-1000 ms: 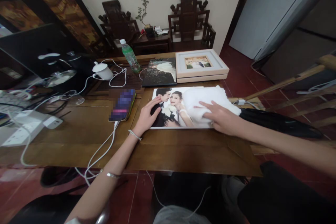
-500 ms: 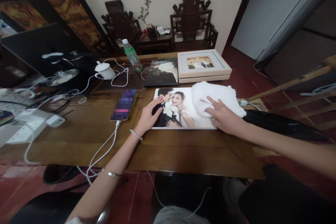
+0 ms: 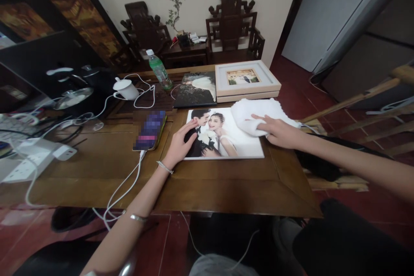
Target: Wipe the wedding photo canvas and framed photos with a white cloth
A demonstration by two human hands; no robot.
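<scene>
Head view: photo (image 3: 223, 140), blurred bottle label (image 3: 161, 73)

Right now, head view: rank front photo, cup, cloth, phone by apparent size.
1. Front photo, partly covered
2. Cloth
3. Phone
4. Cup

Cup sits farther back, so 3 versus 4 reflects image size only.

Surface (image 3: 226, 185): brown wood
Centre: couple-portrait panel (image 3: 223, 138)
Rear: bridal photo panel (image 3: 198, 88), picture frame (image 3: 247, 77)
Left: smartphone (image 3: 152, 131), power strip (image 3: 22, 166)
</scene>
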